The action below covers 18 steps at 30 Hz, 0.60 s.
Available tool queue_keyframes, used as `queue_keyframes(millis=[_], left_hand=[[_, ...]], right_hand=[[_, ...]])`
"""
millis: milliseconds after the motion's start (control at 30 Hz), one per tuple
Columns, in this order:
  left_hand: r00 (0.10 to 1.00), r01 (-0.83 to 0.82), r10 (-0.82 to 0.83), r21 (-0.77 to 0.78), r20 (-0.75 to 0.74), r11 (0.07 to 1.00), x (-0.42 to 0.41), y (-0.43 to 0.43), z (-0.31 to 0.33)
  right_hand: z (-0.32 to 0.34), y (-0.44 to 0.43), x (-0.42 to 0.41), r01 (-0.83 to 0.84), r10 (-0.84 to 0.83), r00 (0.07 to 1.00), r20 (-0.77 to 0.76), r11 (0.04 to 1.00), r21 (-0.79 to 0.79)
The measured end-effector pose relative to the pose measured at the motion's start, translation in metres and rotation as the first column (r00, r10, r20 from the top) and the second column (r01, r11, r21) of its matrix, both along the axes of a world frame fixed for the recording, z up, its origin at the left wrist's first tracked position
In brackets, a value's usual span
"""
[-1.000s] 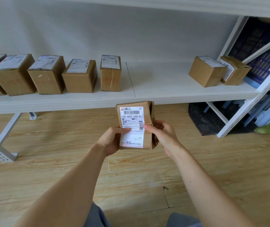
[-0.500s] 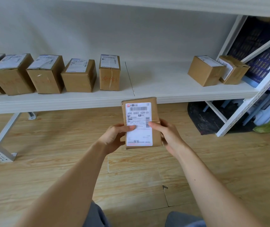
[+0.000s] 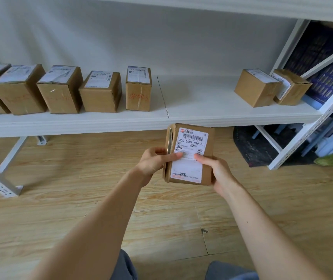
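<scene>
In the head view, you hold a small cardboard parcel (image 3: 188, 156) in the air before the white shelf (image 3: 202, 102), just below its front edge and above the wooden floor (image 3: 60, 188). Your left grip (image 3: 153, 160) holds the parcel's left side, thumb lying across the white shipping label (image 3: 191, 138). Your right grip (image 3: 220, 172) holds the right side and lower corner, thumb pressed on the same label. The label faces you, barcode at the top. On the shelf, five cardboard boxes (image 3: 101, 91) stand in a row to the left, and two more boxes (image 3: 256, 87) sit together at the far right, well apart from the row.
</scene>
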<state>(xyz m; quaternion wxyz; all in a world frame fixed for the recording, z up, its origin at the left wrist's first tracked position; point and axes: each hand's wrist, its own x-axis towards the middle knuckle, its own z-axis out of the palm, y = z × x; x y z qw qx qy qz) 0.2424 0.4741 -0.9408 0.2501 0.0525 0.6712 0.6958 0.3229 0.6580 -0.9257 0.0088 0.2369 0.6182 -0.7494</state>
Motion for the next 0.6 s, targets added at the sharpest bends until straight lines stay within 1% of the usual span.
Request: queue_keyframes(millis=[167,267,367,500,600], left_hand=[[1.000,0.010,-0.011,0.017,0.023,1.000,-0.003,-0.013,-0.016],[0.998,0.026,-0.028,0.044,0.051,0.999,-0.004,-0.020,-0.022],[0.995,0.053,-0.058,0.058,0.086,0.997,-0.005,-0.023,-0.024],[0.980,0.125,-0.132,0.056,0.148,0.991,0.000,-0.018,-0.016],[0.975,0.136,-0.142,0.042,0.172,0.990,0.003,-0.011,-0.011]], right_hand=[[0.002,-0.007,-0.004,0.058,-0.051,0.998,-0.048,0.986,0.157],[0.003,-0.011,-0.005,0.066,-0.049,0.995,-0.085,0.976,0.208],[0.004,-0.014,-0.007,0.053,-0.033,0.994,-0.101,0.978,0.200],[0.002,-0.013,-0.006,0.013,-0.001,0.997,-0.080,0.989,0.146],[0.001,-0.010,-0.008,0.020,-0.013,0.998,-0.064,0.994,0.109]])
